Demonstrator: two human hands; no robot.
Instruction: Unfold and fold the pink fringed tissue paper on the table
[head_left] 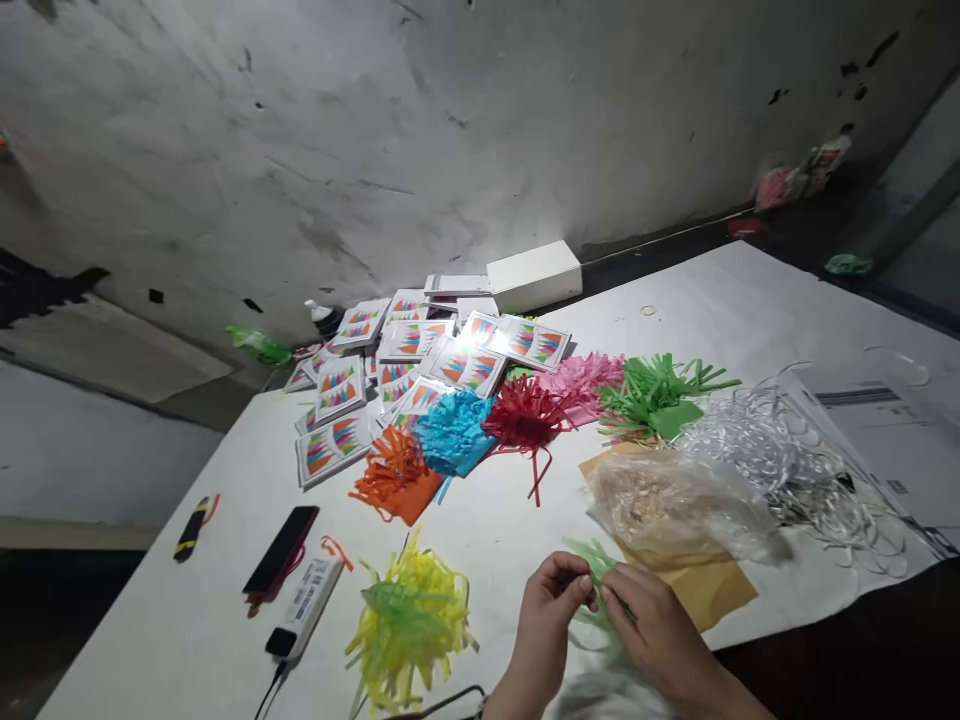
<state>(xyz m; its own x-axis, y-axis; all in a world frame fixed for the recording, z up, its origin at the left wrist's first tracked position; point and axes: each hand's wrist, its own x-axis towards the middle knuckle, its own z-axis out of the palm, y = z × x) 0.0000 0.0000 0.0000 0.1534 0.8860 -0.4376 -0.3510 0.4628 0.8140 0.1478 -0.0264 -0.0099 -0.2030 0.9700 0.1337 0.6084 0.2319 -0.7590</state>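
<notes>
Near the front of the table, my left hand [551, 610] and my right hand [656, 620] are close together. Both pinch light green fringed paper [592, 553], whose strips stick out above and below my fingers. To the left lies a bunch of yellow paper strips [420, 650] with a light green piece [401, 605] on top. Farther back runs a row of fringed paper bunches: orange [397, 475], blue [456, 435], red [529, 410], pink [581, 385] and green [660, 390]. Under my forearms is a blurred whitish thing I cannot make out.
Printed packs [341, 390] are piled at the back beside a white box [534, 277]. On the right are a clear plastic bag [675, 505], brown paper [720, 585] and tangled white cord [757, 450]. A phone [281, 548], power bank [306, 605] and cutter [192, 530] lie left.
</notes>
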